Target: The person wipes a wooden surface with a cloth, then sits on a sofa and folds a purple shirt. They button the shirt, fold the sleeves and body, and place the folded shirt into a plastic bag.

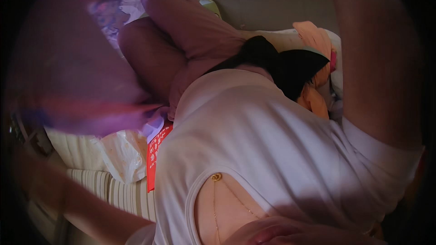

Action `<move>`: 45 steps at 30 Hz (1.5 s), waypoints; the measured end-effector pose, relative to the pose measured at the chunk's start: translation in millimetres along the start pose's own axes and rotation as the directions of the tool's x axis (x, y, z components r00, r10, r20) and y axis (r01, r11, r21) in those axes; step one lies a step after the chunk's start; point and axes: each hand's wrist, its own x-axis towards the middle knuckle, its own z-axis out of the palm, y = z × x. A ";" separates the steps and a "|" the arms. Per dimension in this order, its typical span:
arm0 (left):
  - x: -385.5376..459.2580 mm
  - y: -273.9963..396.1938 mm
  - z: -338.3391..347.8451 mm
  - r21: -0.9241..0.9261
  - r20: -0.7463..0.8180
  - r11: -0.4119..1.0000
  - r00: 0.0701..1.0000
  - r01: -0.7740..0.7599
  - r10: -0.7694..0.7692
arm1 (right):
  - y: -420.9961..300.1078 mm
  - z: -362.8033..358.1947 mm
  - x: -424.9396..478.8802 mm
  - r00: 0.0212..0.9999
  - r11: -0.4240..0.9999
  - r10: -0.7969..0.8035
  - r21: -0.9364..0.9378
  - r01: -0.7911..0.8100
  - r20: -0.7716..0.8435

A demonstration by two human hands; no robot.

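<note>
Both hands are out of view. My left forearm [98,211] reaches towards the dark left rim, where its hand is lost. My right arm [374,61] rises along the right side and leaves the picture at the top. Across the left side spreads a large purple cloth [75,58], blurred, with pink and orange parts; whether a hand holds it cannot be seen. A patterned purple and white part [110,23] shows near my bent knees. My legs in dusky pink trousers [201,30] are folded before me, below a white shirt [238,115].
I am on a seat with striped fabric [126,194]. Beside me lie a white plastic bag [126,156] and a red item with writing [158,153]. At my other side are black fabric [293,68] and a peach-orange cloth [316,98]. A greenish object [210,6] is beyond my knees.
</note>
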 end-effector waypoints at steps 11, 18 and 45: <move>-136.7 -148.9 124.2 0.154 0.186 0.921 0.905 0.357 -0.382 | 51.1 29.7 -163.3 0.861 0.820 0.508 -0.330 -0.469 0.038; -26.6 -7.3 -10.8 0.233 -0.132 0.971 0.987 -0.059 0.092 | -9.6 28.3 -115.6 0.940 0.919 0.339 -0.228 -0.320 0.047; -236.6 -11.6 -79.0 0.340 -0.353 0.909 0.929 0.239 -0.112 | -59.9 101.9 47.4 0.947 0.991 -0.034 -0.113 0.074 0.320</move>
